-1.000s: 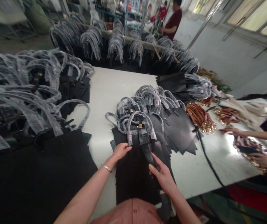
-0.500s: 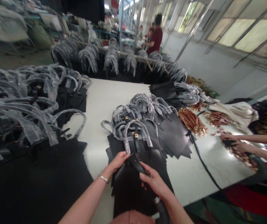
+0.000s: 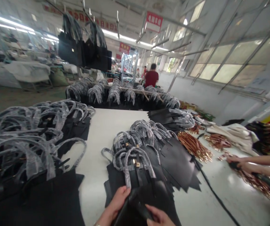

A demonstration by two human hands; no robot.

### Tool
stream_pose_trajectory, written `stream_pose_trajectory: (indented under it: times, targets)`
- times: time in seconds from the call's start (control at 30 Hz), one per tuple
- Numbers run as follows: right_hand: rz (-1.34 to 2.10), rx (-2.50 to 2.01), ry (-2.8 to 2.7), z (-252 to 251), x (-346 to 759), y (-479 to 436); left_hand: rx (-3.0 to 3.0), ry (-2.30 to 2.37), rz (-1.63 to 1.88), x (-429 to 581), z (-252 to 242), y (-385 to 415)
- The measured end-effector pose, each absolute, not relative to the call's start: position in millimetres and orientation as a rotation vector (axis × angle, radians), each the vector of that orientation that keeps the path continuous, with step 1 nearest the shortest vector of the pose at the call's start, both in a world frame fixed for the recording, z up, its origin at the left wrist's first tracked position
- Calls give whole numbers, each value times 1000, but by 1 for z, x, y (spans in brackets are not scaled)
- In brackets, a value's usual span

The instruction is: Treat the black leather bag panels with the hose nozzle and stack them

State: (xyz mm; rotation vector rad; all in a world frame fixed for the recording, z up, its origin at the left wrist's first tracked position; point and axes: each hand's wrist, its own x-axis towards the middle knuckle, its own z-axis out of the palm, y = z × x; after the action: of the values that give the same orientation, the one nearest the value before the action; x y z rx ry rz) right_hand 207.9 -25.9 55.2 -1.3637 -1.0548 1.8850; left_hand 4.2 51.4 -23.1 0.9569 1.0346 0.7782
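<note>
At the bottom edge of the view, my left hand [image 3: 116, 204] and my right hand [image 3: 157, 216] both grip a black leather piece [image 3: 138, 202], lifted and folded between them. It comes off the near end of a stack of black bag panels [image 3: 149, 163] whose handles are wrapped in clear film, with small gold buckles. Only the fingers of each hand show; both are curled on the leather.
A big pile of wrapped-handle bags [image 3: 26, 141] fills the left of the white table [image 3: 106, 125]. Brown straps with gold hardware [image 3: 195, 146] lie right of centre. Another person's hands [image 3: 239, 163] work at the right edge. More bags hang on a rail [image 3: 125, 91] behind.
The view has tilted upward, so my hands have dropped to the bottom edge. The black piece has been lifted off the stack and folded between my hands.
</note>
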Motion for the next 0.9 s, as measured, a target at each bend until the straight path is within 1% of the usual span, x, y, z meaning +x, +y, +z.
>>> stream_pose_trajectory:
  times: [0.07, 0.17, 0.23, 0.3, 0.37, 0.43, 0.5, 0.67, 0.9]
  targets:
    - [1798, -1447, -1017, 68, 205, -29, 1063, 1113, 745, 2, -15, 49]
    - [1442, -1619, -934, 88, 215, -21, 1414, 1428, 647, -2, 0, 49]
    - [1374, -1673, -869, 93, 233, -15, 1674, 1707, 740, 0, 7, 48]
    - [1357, -1700, -794, 91, 255, -13, 1924, 1808, 869, 7, 8, 42]
    - [1372, -1715, -731, 84, 273, -16, 2159, 1667, 892, 19, 3, 31]
    - [1400, -1725, -690, 77, 286, -20, 2349, 1453, 806, 32, -8, 18]
    - [1432, -1729, -667, 70, 293, -23, 2489, 1336, 709, 42, -21, 7]
    - [1523, -1708, -611, 63, 299, -15, 2653, 1286, 582, 44, -39, -4]
    - [1547, -1654, -614, 64, 306, 22, 2683, 1283, 587, 42, -36, -2]
